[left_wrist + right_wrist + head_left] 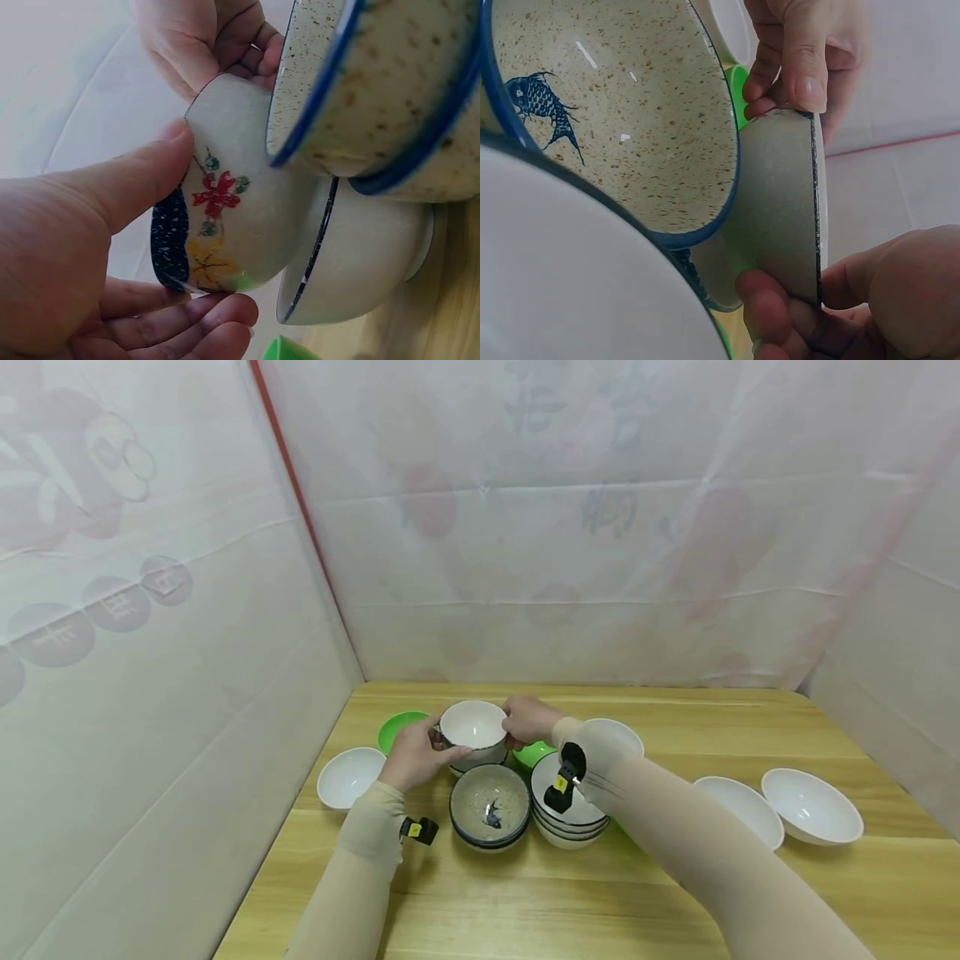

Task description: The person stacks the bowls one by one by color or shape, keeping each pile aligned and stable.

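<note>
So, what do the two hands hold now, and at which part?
Both hold one white bowl with a dark rim. The left hand grips its left side, the right hand its right side, thumbs at the rim, fingers under the outer wall.

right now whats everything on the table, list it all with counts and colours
flowered bowl: 1, white with dark speckled rim and red and yellow flowers outside, held in both hands above another bowl at the back middle
fish bowls: a short stack, speckled beige with blue rim and a blue fish inside, in front of the held bowl
stacked white bowls: about 3, white with dark rims, right of the fish bowls
plain white bowls: 4, white, one far left, one behind the right forearm, two at the right
green bowls: 2, bright green, back left and under the right hand
table: 1, light wood
left hand: grip on the flowered bowl's left side
right hand: grip on its right rim
</note>
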